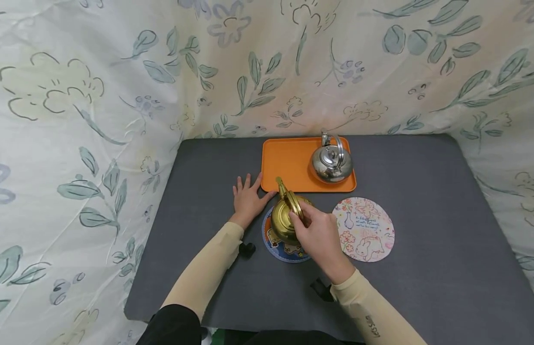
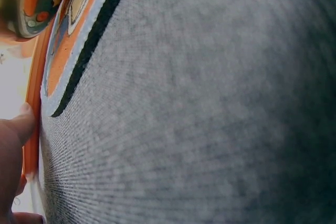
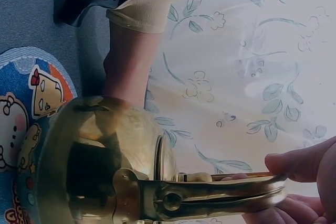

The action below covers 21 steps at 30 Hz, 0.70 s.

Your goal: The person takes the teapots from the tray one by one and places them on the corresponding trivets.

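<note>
A brass kettle (image 1: 285,216) stands on a round blue and orange cartoon mat (image 1: 279,247) at the middle of the grey table. My right hand (image 1: 316,231) grips the kettle's handle (image 3: 231,195) from above, fingers curled round it. In the right wrist view the brass kettle (image 3: 100,156) fills the lower left, over the cartoon mat (image 3: 26,98). My left hand (image 1: 248,197) lies flat on the table left of the kettle, fingers straight, close to the orange tray (image 1: 288,163). In the left wrist view a fingertip (image 2: 21,121) touches the tray's rim (image 2: 32,103).
A steel kettle (image 1: 331,163) stands on the orange tray's right half at the back. A second round mat with flowers and a rabbit (image 1: 365,229) lies right of the brass kettle. Floral cloth (image 1: 77,120) walls the grey table (image 1: 422,268) on three sides.
</note>
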Each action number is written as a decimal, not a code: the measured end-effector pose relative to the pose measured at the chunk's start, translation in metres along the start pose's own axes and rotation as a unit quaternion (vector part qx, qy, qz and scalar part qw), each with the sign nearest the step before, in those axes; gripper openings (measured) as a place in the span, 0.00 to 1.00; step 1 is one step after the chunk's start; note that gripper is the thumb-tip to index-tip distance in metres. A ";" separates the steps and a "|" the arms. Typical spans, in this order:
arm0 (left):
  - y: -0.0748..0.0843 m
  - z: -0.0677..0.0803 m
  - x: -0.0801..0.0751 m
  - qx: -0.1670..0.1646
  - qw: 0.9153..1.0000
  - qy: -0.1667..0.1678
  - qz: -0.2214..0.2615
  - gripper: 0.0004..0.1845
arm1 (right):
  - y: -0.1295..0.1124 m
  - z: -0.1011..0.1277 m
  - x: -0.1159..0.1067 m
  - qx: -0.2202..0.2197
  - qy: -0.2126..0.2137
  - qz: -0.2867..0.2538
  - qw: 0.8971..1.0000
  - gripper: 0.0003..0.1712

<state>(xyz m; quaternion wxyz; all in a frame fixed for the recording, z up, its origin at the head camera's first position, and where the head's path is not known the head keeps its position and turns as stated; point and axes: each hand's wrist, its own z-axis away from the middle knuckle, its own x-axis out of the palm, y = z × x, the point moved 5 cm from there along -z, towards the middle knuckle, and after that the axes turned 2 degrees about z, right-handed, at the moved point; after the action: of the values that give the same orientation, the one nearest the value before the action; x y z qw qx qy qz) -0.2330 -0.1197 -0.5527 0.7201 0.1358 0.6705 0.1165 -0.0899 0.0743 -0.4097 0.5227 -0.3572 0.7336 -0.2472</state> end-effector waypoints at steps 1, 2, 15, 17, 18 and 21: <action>0.000 0.000 0.000 0.001 1.000 0.001 0.000 0.47 | 0.001 0.000 0.000 0.000 0.001 0.001 1.000 0.15; 0.000 0.000 0.000 0.002 1.000 0.002 -0.001 0.47 | 0.001 0.001 0.000 -0.001 0.001 0.001 1.000 0.15; -0.001 0.001 0.003 0.002 1.000 0.007 0.001 0.48 | 0.009 0.005 0.001 0.012 -0.002 0.008 1.000 0.18; -0.001 0.002 0.004 0.003 1.000 0.008 0.001 0.48 | 0.011 0.006 0.001 0.015 -0.002 0.010 1.000 0.19; -0.001 0.002 0.004 0.003 1.000 0.009 0.001 0.48 | 0.011 0.006 0.001 0.013 -0.001 0.009 1.000 0.19; -0.001 0.002 0.005 0.002 1.000 0.011 0.000 0.48 | 0.013 0.006 0.001 0.006 0.001 0.011 1.000 0.19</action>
<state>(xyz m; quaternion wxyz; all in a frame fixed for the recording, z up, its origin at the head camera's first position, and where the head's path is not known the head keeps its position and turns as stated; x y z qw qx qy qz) -0.2307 -0.1193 -0.5576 0.7125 0.1359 0.6785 0.1160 -0.0875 0.0817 -0.4217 0.5272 -0.3456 0.7362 -0.2462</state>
